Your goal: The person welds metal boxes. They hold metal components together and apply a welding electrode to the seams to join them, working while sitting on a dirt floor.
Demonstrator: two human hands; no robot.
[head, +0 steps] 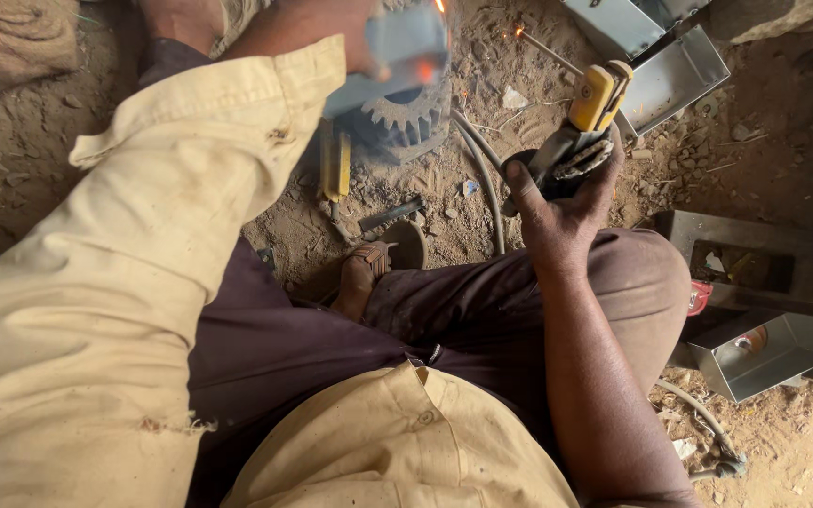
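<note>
A yellow-and-black welding electrode holder (583, 132) sits clamped in the seated person's right hand (565, 202), fingers wrapped tight around its grip, the tool held above the right knee with its yellow jaw end pointing up and away toward the dirt floor (783, 141). From that jaw a thin electrode rod (548, 49) runs up and to the left, its far tip glowing orange. The left hand (369, 47) is raised at the top of the frame, closed on a blurred blue-grey shield-like plate (397, 56) that hides most of its fingers — the plate hangs just over a steel gear wheel (408, 118) lying on the ground. Beside the gear rests a yellow-handled tool (335, 165), and a grey cable (486, 183) curves across the dust between the gear and the right hand. The person wears a worn cream-yellow shirt (143, 235) and dark trousers (482, 310), one sandalled foot (369, 268) tucked in near a short metal bar (392, 214). Folded sheet-metal trays (670, 66) lie at the upper right — well apart from the holder — with another open metal box (764, 357) by the right knee and a rusty steel frame (745, 249) just above it.
</note>
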